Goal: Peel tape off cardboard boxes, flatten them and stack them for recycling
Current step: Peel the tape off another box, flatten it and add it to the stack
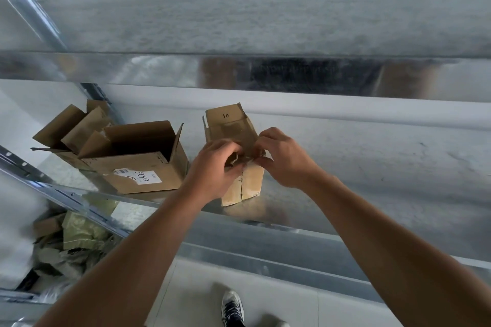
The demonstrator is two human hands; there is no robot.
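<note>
Small box [243,188]: matt brown corrugated cardboard, creased. Shelf [305,210]: bright galvanised sheet metal, smooth, reflective. Label [138,176]: white paper.

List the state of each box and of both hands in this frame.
small box: upright on the shelf, top flaps open, flap marked 10 raised.
large box: upright, flaps open, label on its front.
rear box: flaps open, behind the large box.
left hand: pinches the small box's top front edge.
right hand: pinches the same edge.
</note>
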